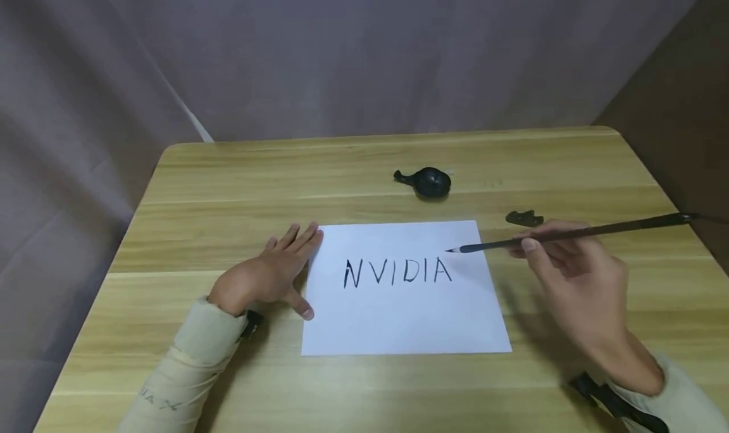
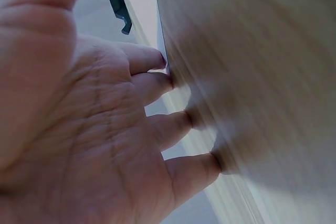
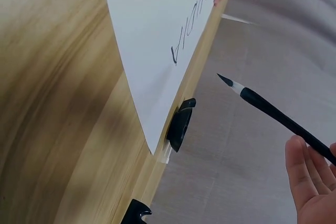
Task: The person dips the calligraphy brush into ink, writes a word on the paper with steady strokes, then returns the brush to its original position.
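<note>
My right hand (image 1: 586, 287) pinches a calligraphy brush (image 1: 626, 225) between thumb and fingers. The brush slants across the right side of a white sheet of paper (image 1: 398, 325); in the right wrist view its dark tip stands clear of the sheet. Black brushed letters reading "NVIDIA" (image 1: 398, 273) run across the paper's middle. At the sheet's left edge rests my left hand (image 1: 267, 271), fingers extended and thumb spread. Seen in the left wrist view, the left fingertips (image 2: 202, 169) touch down on the surface, some at the paper's edge.
Behind the paper sits a black gourd-shaped dish (image 1: 431, 184). A small black brush rest (image 1: 524, 218) lies beyond my right hand. All of it is on a wooden table (image 1: 256, 180), with a grey curtain (image 1: 364, 59) hanging along the far edge.
</note>
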A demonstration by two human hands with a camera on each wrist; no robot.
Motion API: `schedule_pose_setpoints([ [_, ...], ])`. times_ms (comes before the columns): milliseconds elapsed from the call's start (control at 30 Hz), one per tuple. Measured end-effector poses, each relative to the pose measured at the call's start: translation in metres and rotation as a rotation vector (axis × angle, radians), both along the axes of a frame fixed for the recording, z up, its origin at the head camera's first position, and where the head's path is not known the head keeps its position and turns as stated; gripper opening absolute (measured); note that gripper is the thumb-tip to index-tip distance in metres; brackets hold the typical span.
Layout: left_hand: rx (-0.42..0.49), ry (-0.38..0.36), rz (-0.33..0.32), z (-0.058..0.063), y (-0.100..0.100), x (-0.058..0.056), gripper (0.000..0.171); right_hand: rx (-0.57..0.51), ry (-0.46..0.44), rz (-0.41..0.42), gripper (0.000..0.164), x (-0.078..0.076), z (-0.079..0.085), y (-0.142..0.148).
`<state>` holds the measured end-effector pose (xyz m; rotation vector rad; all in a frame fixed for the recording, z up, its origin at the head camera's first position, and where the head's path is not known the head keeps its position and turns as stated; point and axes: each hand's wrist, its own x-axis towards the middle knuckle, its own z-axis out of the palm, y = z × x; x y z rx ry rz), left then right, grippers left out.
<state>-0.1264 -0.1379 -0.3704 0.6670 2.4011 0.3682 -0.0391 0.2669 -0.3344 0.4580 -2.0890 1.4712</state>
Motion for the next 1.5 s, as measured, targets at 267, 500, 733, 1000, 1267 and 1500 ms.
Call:
schedule_pose_setpoints([
  [267,-0.015,-0.013,0.011,-0.001,0.006,0.001,0.144,-0.091,-0.002,0.053,0.022,-0.002,-0.004,0.004],
  [500,-0.017,-0.012,0.027,0.0,0.004,0.0,0.144,0.02,0.025,-0.008,0.022,-0.003,-0.005,0.006],
  [733,-0.004,-0.006,0.027,0.003,-0.001,0.001,0.144,0.123,0.215,-0.034,0.024,-0.005,-0.002,0.005],
  [1000,0.022,-0.016,0.023,0.002,0.001,0.001,0.144,0.254,0.432,-0.117,0.045,-0.008,-0.002,0.012],
  [1267,0.017,-0.018,0.033,0.004,-0.001,0.004,0.143,0.525,0.54,-0.092,0.037,-0.019,-0.009,0.035],
  [1500,0.04,-0.024,0.02,0.002,-0.001,0.002,0.142,0.852,0.525,-0.026,0.035,-0.024,-0.019,0.06],
])
